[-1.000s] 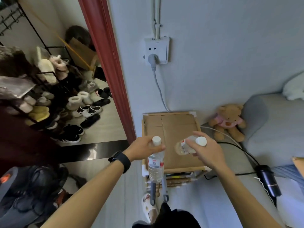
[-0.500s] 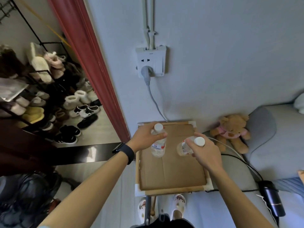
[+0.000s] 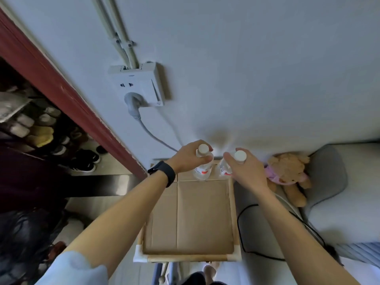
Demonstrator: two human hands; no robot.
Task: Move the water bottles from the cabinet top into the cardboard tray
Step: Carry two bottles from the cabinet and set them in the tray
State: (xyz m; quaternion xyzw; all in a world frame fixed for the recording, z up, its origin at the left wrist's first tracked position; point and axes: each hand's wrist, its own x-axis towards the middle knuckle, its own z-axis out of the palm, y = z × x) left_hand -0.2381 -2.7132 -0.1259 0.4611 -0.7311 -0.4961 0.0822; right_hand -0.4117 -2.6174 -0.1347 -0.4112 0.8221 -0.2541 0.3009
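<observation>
A shallow cardboard tray (image 3: 191,258) with white taped corners lies below me, its floor bare. My left hand (image 3: 188,159) grips a clear water bottle (image 3: 202,171) with a white cap near its neck, upright at the tray's far end. My right hand (image 3: 244,171) grips a second clear bottle (image 3: 225,169) with a white cap, just to the right of the first, by the tray's far right corner. The two bottles stand close together near the wall. Whether their bases touch the tray floor I cannot tell.
A wall socket (image 3: 141,85) with a grey plug and cable sits above the tray. A teddy bear (image 3: 287,173) leans on a grey cushion (image 3: 329,182) to the right. A black cable (image 3: 267,233) runs beside the tray. A red door frame (image 3: 61,95) and shoe rack (image 3: 30,128) are left.
Both hands carried their bottles forward to the far end of the tray and brought them closer together. The right bottle went from tilted to more upright. The view moved closer to the wall.
</observation>
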